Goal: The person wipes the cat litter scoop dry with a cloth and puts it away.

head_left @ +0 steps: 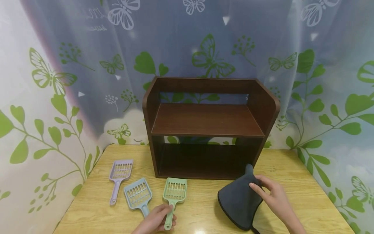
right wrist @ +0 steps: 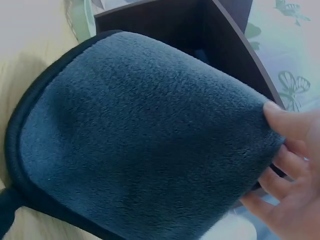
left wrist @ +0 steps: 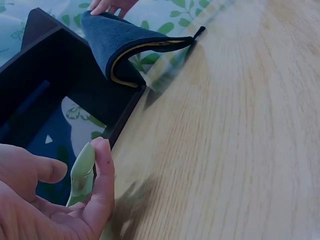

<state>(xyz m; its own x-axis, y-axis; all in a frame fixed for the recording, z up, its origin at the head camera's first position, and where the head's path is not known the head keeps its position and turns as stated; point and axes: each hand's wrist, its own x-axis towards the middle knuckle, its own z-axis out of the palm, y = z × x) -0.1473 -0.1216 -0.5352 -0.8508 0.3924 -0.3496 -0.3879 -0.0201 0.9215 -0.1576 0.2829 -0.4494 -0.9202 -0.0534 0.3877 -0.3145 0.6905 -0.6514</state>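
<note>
My left hand (head_left: 157, 219) holds a light green litter scoop (head_left: 175, 195) by its handle, near the table's front. In the left wrist view, the handle (left wrist: 83, 172) shows between the thumb and fingers. My right hand (head_left: 274, 196) grips a dark blue-grey plush cloth (head_left: 241, 200) with black edging, bunched at the top so it flares downward like a cone. The right wrist view has thumb and fingers (right wrist: 292, 170) on the cloth's narrow end. A blue scoop (head_left: 138, 195) and a purple scoop (head_left: 121, 170) lie to the left of the green one.
A dark brown two-tier shelf (head_left: 207, 120) stands at the back of the wooden table (head_left: 298, 201). Its two levels hold nothing visible. Curtains with leaf and butterfly prints (head_left: 210, 42) surround the table at the back and sides.
</note>
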